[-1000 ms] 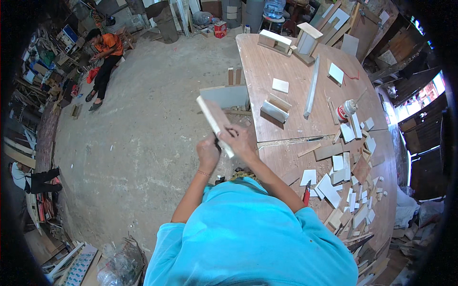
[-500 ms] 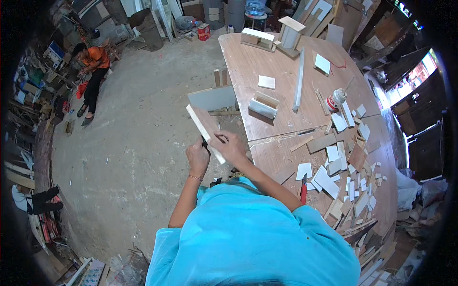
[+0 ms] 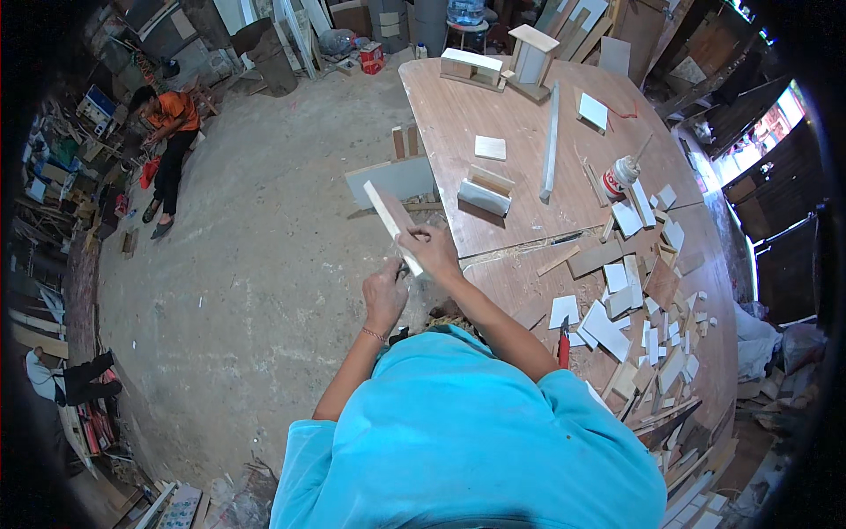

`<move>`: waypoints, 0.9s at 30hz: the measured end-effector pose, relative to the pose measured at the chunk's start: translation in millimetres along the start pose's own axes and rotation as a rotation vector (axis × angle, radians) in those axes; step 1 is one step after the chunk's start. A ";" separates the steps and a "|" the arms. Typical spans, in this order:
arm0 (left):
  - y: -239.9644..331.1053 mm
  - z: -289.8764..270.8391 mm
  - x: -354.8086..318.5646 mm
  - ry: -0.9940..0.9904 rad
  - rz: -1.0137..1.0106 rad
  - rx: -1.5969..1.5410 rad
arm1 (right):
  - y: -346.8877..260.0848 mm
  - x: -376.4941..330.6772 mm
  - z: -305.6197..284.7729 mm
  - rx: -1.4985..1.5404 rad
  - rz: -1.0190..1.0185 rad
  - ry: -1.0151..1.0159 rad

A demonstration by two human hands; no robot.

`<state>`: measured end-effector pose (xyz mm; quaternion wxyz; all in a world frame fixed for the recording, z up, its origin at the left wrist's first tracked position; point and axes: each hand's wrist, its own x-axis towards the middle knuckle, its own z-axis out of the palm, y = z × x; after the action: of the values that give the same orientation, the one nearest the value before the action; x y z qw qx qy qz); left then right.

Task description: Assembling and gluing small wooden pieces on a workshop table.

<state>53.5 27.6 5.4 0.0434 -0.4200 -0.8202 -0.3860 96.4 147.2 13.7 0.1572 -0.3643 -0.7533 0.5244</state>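
My right hand (image 3: pixel 431 252) grips a flat wooden board (image 3: pixel 384 211) with a pale edge, tilted in front of me beside the table. My left hand (image 3: pixel 385 295) is closed at the board's near end, around a small dark thing that mostly hides in the fingers. At my right on the table (image 3: pixel 493 278) lie a red-handled utility knife (image 3: pixel 563 346) and many white and brown wood offcuts (image 3: pixel 606 331). A white glue bottle (image 3: pixel 619 177) with a red label stands farther back.
Small wooden assemblies (image 3: pixel 471 69) stand on the far part of the table, with a long strip (image 3: pixel 550 145) nearby. A grey panel (image 3: pixel 401 179) leans below the table's left edge. A person in orange (image 3: pixel 176 112) sits at the far left; another person (image 3: pixel 44 375) is at the left rim.
Both hands and the board have shifted slightly right, and the board stands a little steeper. My left hand has moved along with the board's near end.
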 end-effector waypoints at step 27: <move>-1.0 1.1 -10.5 -0.013 -0.066 -0.043 | 1.0 -24.3 0.0 0.016 0.013 0.077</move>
<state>59.8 21.1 -0.1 0.0165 -0.3959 -0.8255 -0.4020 113.5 130.0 16.3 0.1857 -0.3876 -0.7401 0.5172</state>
